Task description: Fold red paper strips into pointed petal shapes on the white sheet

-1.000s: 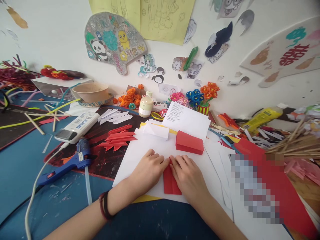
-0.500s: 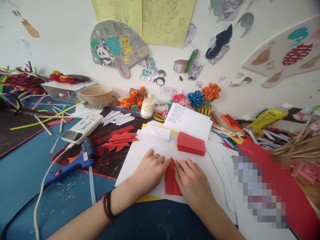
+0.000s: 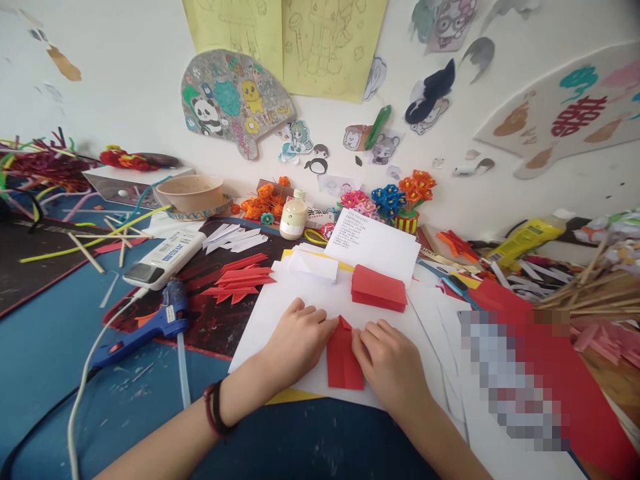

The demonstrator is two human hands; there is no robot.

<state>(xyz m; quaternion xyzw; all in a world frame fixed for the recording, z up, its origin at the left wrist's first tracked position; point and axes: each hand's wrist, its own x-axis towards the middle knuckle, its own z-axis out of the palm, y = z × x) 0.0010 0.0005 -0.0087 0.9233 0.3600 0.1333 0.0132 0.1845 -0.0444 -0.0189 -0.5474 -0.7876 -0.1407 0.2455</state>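
Observation:
A small red paper rectangle [image 3: 345, 365] lies on white sheets [image 3: 260, 333], its top folded into a point with a triangular flap at the upper right. Curled against its upper left edge, my left hand [image 3: 300, 337] pinches the paper near the tip. My right hand [image 3: 393, 360] is closed too, thumb and forefinger on the flap's corner at the right edge. Just beyond sits a stack of red paper pieces [image 3: 379, 288]. To the left lie folded red paper pieces [image 3: 240, 279], and a folded white paper [image 3: 314, 265] rests behind my left hand.
A blue glue gun [image 3: 160, 323] with its cord and a white power strip [image 3: 165, 259] lie left. Behind stand a glue bottle [image 3: 293, 217], a beige bowl [image 3: 190, 192] and a handwritten sheet [image 3: 373, 240]. Red card [image 3: 550, 360] and a blurred patch are at right.
The right fingers have drawn a little to the right, and the top right corner of the red paper now shows folded over. My left hand stays nearly where it was.

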